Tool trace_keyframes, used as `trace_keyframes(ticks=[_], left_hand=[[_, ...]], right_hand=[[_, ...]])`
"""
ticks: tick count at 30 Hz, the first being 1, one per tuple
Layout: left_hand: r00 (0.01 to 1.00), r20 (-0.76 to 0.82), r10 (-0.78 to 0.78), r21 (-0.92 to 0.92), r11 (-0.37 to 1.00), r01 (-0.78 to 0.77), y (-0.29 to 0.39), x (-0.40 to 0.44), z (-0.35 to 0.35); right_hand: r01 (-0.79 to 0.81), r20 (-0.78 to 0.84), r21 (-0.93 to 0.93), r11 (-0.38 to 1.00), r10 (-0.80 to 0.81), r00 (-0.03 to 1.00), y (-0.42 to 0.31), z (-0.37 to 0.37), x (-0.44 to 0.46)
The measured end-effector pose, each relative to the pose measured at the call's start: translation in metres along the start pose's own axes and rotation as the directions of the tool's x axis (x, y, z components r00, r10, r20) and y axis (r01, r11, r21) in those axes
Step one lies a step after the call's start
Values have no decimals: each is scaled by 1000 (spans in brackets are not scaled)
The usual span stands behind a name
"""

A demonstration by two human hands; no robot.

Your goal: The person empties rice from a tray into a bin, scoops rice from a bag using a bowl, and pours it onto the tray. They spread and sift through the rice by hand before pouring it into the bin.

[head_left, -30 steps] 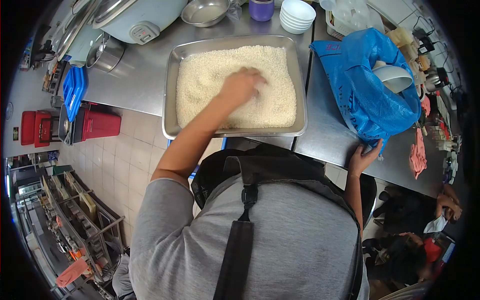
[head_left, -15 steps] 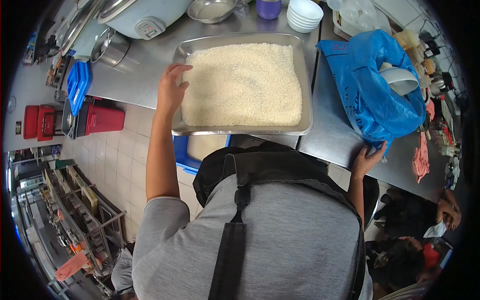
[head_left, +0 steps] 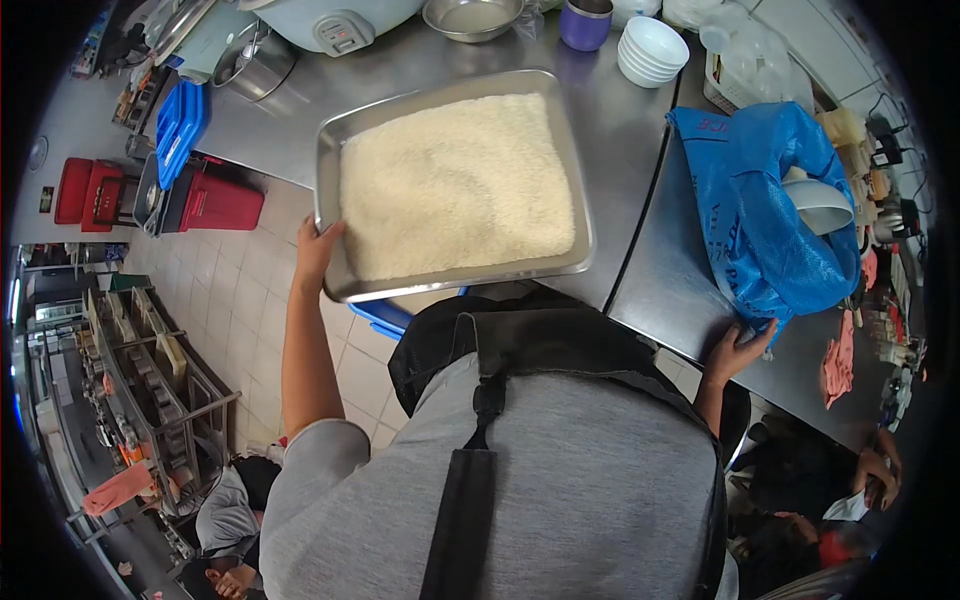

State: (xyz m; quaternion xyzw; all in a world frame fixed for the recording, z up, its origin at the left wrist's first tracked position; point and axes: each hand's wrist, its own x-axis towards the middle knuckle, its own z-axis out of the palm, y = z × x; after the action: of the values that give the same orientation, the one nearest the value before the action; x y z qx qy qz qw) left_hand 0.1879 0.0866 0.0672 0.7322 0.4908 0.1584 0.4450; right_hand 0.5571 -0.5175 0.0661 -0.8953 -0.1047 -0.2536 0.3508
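My left hand point(head_left: 318, 250) grips the left rim of a wide metal tray point(head_left: 450, 282), thumb over the edge. Pale grains of rice point(head_left: 460, 185) fill the tray, which sits at a slant on the steel counter. At the right, my right hand point(head_left: 738, 352) rests by the counter's front edge, against the bottom of a blue woven bag point(head_left: 765, 220). Its fingers are apart and touch the bag's lower corner. A white bowl point(head_left: 820, 205) lies in the bag's opening.
Behind the tray stand a cooker point(head_left: 335, 22), a metal bowl point(head_left: 473, 15), a purple cup point(head_left: 585, 25) and stacked white bowls point(head_left: 652, 52). A blue container point(head_left: 380, 317) is below the counter's front edge. People are at the lower right and lower left.
My left hand has gone from the rice to the tray's left rim and closed on it. The tray has turned at a slant, its left side nearer me. My right hand stays by the bag.
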Motion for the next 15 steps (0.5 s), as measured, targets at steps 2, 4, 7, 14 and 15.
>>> trace_keyframes(ticks=[2,4,7,14,15], left_hand=[[955,84,-284,-364,884,295,37,-45,-14],[933,45,-356,-405,848,343,25,-69,-26],[900,19,-435,-465,793,393,-22,-94,-51],[701,-131,-701,-624,608,491,-124,-195,-92],[664,-150,-733,-668,570,479,-138,-211,-95]], right_hand=[[-1,1,-22,1000,1,1000,-4,-1,0],[-9,0,-22,1000,9,1000,-5,0,0],[-25,4,-6,1000,25,1000,-4,0,1],[-23,15,-25,999,23,1000,-1,0,1],[-25,20,-48,999,26,999,-1,-1,1]])
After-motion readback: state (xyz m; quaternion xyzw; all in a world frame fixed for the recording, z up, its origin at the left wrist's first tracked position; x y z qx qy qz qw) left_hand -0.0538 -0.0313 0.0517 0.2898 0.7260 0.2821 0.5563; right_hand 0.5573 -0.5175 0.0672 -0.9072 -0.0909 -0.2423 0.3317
